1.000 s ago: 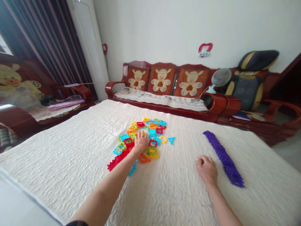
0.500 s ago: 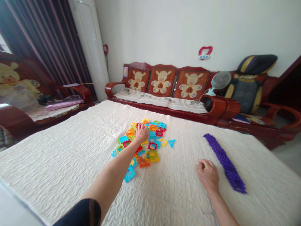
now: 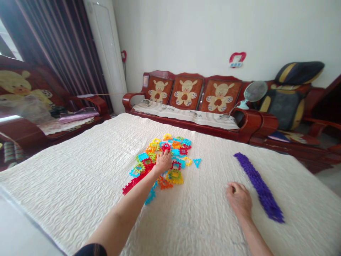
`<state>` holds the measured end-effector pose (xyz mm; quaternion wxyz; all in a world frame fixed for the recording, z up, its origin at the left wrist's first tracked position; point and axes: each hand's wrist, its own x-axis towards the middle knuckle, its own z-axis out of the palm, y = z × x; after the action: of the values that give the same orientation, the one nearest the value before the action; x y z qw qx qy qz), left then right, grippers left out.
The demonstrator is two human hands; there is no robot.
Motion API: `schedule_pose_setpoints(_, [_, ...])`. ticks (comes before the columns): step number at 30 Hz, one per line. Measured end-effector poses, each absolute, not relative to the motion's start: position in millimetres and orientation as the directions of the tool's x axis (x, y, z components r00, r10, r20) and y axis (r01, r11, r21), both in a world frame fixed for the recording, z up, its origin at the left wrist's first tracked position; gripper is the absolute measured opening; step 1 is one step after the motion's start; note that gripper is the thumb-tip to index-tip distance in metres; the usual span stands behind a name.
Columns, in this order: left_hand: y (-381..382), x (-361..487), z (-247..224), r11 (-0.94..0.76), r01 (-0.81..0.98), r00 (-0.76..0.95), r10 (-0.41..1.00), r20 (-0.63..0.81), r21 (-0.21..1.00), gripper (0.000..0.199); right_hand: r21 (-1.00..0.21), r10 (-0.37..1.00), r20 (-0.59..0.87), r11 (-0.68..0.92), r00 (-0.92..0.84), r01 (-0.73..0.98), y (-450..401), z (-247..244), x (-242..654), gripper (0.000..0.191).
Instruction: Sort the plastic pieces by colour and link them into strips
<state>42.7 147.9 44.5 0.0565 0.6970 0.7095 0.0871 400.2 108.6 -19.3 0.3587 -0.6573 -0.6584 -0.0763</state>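
Note:
My left hand reaches into a pile of colourful plastic interlocking pieces, its fingers bent down onto red ones. A red strip of joined pieces slants from under this hand toward the lower left, partly covered by my forearm; the fingertips' grip is partly hidden. Blue, yellow, orange and green frames lie around it, with a blue triangle apart on the right. My right hand rests on the cover, fingers curled, with nothing visible in it. Beside it lies a long purple strip of joined pieces.
A white quilted cover lies over the table. Beyond its far edge stands a wooden sofa with bear-patterned cushions. A small fan stands by the sofa's right arm. An armchair is at the left.
My left hand has drawn back toward me within the pile. The red strip now sticks out further at the lower left. My right hand stays in place; the view has shifted slightly.

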Motion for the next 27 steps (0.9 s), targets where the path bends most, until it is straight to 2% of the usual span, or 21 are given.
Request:
schedule_pose_setpoints(6, [147,38,39,0.072,0.981,-0.087,0.993,0.075,0.182,0.034,-0.384,0.815,0.564,0.117,0.132,0.916,109,-20,400,0.024])
schedule_pose_setpoints(9, [159,37,43,0.088,0.982,-0.106,0.989,0.107,0.168,0.040,-0.376,0.817,0.563,0.116,0.127,0.919,110,-22,401,0.025])
schedule_pose_setpoints(13, [180,39,49,-0.054,0.986,0.029,0.988,0.153,0.158,0.039,-0.366,0.816,0.564,0.113,0.124,0.924,111,-24,402,0.026])
schedule_pose_setpoints(16, [191,38,48,-0.141,0.980,0.122,0.984,0.133,0.144,0.034,-0.370,0.817,0.562,0.108,0.129,0.923,111,-25,403,0.026])
schedule_pose_setpoints(27, [228,26,39,-0.019,0.995,0.007,0.993,0.117,0.103,0.034,-0.366,0.798,0.590,0.126,0.125,0.922,109,-25,401,0.026])
